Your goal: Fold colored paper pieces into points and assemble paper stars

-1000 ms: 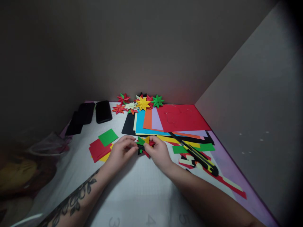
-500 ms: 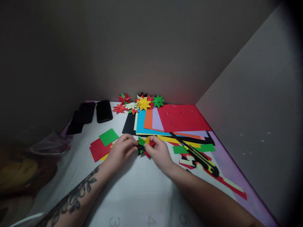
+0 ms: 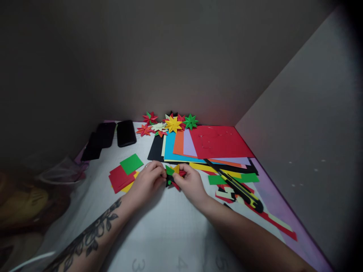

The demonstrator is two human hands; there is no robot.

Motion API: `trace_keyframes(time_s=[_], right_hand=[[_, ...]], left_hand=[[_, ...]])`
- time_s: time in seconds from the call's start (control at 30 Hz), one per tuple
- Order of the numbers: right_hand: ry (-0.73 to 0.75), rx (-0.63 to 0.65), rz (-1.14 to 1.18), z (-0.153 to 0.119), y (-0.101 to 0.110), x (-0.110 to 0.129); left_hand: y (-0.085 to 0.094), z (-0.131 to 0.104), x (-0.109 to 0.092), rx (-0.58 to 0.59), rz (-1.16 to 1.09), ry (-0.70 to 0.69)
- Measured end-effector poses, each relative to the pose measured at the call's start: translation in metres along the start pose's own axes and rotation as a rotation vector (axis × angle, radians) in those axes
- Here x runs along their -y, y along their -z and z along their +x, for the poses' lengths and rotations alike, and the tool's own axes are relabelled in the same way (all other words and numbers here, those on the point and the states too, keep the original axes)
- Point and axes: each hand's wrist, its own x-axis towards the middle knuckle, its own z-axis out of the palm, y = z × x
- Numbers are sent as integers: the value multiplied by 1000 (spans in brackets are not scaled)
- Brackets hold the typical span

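Observation:
Between my two hands, low over the white sheet, is a folded paper star [image 3: 171, 177] with green, yellow, red and black points. My left hand [image 3: 149, 179] pinches its left edge by a dark point, fingers closed. On the opposite side my right hand [image 3: 191, 182] grips the star with the thumb lying over its front. The fingertips hide parts of both edges. Close to my left hand lie a green paper square [image 3: 131, 163] and red paper squares [image 3: 120, 179], with yellow ones partly beneath.
Finished paper stars [image 3: 173, 124] are clustered at the back by the wall. Coloured sheets [image 3: 221, 141] lie stacked to their right. A black and yellow utility knife [image 3: 241, 190] rests on paper strips and scraps. Dark phone-like slabs [image 3: 126, 133] lie at back left.
The view has shifted very slightly, moving things a little to the right. My left fingers have adjusted slightly at the star's edge; both hands still hold it.

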Motion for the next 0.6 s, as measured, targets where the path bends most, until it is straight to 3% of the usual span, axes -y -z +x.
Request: trace_keyframes(time_s=[0.17,0.4,0.6], right_hand=[[-32,-8,20,1,-1,-1],[-28,-21,21,1,0,-1],[-18,-1,20,0,-1,0]], left_hand=[[0,1,4,1,-96,23],[4,2,2,-8,-171,196],[4,1,4,-25,-138,105]])
